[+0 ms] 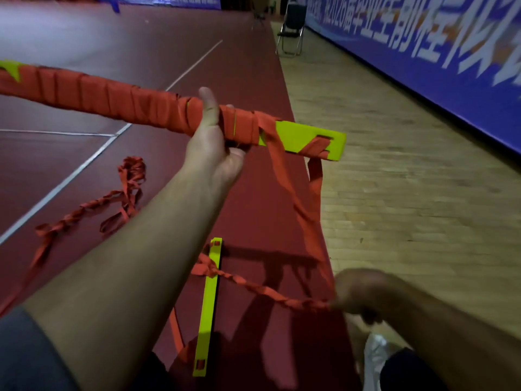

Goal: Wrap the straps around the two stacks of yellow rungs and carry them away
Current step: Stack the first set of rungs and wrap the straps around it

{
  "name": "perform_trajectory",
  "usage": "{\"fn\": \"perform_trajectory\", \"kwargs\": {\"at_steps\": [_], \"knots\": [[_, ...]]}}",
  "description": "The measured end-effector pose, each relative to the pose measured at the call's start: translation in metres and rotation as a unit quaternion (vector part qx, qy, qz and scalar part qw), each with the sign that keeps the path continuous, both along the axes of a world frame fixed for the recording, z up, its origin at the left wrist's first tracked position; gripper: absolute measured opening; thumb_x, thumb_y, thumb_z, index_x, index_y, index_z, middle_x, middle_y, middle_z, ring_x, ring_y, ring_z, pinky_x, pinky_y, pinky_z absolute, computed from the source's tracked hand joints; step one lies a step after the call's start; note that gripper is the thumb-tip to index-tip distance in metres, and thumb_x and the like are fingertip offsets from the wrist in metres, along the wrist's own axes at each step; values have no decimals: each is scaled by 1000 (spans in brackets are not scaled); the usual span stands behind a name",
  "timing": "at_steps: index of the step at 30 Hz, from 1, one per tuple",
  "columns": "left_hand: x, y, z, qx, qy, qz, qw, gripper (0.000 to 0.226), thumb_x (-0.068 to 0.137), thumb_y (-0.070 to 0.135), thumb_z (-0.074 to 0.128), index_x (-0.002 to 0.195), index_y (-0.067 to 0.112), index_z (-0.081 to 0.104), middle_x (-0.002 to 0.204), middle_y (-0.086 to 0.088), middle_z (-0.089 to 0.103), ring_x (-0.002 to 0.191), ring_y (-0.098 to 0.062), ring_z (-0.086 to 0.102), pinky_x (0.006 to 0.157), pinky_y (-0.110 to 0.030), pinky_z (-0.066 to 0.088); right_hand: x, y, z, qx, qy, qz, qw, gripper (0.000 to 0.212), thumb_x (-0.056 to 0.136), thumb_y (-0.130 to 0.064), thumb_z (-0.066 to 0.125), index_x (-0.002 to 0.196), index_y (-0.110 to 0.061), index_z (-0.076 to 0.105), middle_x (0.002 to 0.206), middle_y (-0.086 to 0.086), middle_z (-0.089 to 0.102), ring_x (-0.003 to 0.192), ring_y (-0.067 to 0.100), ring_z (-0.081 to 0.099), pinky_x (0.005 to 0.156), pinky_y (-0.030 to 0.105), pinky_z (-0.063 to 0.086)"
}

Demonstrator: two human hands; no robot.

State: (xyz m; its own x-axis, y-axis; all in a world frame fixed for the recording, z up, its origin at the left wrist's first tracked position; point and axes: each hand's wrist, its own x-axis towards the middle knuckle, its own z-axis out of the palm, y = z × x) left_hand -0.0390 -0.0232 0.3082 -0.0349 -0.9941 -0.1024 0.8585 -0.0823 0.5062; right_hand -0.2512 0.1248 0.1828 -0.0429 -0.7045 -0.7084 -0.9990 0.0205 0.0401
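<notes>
My left hand (212, 142) grips a stack of yellow rungs (307, 139) held level in the air, wound along most of its length with orange strap (112, 98). Only the yellow right end shows, plus a yellow tip at the far left. A loose strap (298, 210) hangs from that right end down to my right hand (358, 294), which pinches a twisted length of it low at the right. A second yellow rung stack (208, 306) lies on the floor below, with twisted strap crossing its upper part.
More orange strap (124, 193) lies tangled on the red mat (158, 52) to the left. Wooden floor (394, 165) runs along the right, bounded by a blue banner wall (423, 52). A folding chair (291, 29) stands far ahead. My shoe (375, 359) shows at the bottom.
</notes>
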Motion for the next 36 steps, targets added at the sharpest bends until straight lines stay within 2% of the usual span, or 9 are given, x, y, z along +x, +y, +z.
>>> {"fn": "perform_trajectory", "kwargs": {"at_steps": [4,7,11,16,20,24,30,34,36], "knots": [[9,6,21,-50,23,11,998,43,91,42,67,114,7,57,95,-7,67,80,-20,70,88,-54,57,-39,-19,33,-392,64,-132,908,35,93,-44,50,100,-14,66,98,9,72,93,32,69,68,32,48],[18,6,20,-46,40,9,998,64,85,44,73,126,-2,55,127,-18,64,115,-33,66,95,-62,51,-70,-26,55,-561,14,-214,800,26,86,-41,56,95,-16,59,83,13,67,84,38,66,62,34,43],[12,16,7,-36,39,8,999,45,88,43,70,113,8,57,102,-7,65,102,-27,71,94,-59,53,-67,-25,48,-279,16,-75,957,18,77,-42,63,82,-25,59,81,-4,66,88,24,68,65,26,44],[-4,35,-13,-2,30,3,1000,37,93,43,62,108,9,56,99,-4,65,94,-21,70,90,-51,57,-40,-10,21,-136,-107,-25,985,39,75,-44,82,101,-23,64,103,-4,69,96,16,63,70,23,45],[-12,44,-18,10,27,-10,1000,37,94,42,61,111,10,56,95,-3,65,77,-17,72,70,-44,62,-17,-12,17,-242,-385,-101,885,111,49,-69,85,144,-29,44,142,-10,51,126,1,47,102,14,37],[-17,47,-20,3,4,-22,1000,42,95,42,58,117,6,56,108,-6,66,92,-19,70,78,-43,62,21,-24,17,-287,-619,-190,706,106,41,-91,69,125,-28,54,119,-1,71,115,10,66,89,16,49],[-5,46,-36,18,-8,-13,1000,64,90,41,63,139,3,49,117,-8,69,105,-18,70,83,-40,61,52,-38,18,-371,-567,-179,714,103,47,-104,44,118,-30,58,111,-20,64,100,-18,58,89,7,42],[5,43,-55,12,-17,-11,1000,82,71,44,69,139,2,50,113,-6,71,104,-15,70,80,-33,61,72,-47,9,-325,-607,-200,697,71,63,-98,40,102,-46,69,106,-25,71,107,-3,64,103,33,48],[11,40,-67,17,-21,-9,1000,85,66,44,71,137,1,52,115,-7,69,103,-15,70,77,-31,61,81,-52,2,-338,-606,-206,690,68,75,-88,46,105,-33,72,107,3,74,105,23,69,98,51,51]]}}
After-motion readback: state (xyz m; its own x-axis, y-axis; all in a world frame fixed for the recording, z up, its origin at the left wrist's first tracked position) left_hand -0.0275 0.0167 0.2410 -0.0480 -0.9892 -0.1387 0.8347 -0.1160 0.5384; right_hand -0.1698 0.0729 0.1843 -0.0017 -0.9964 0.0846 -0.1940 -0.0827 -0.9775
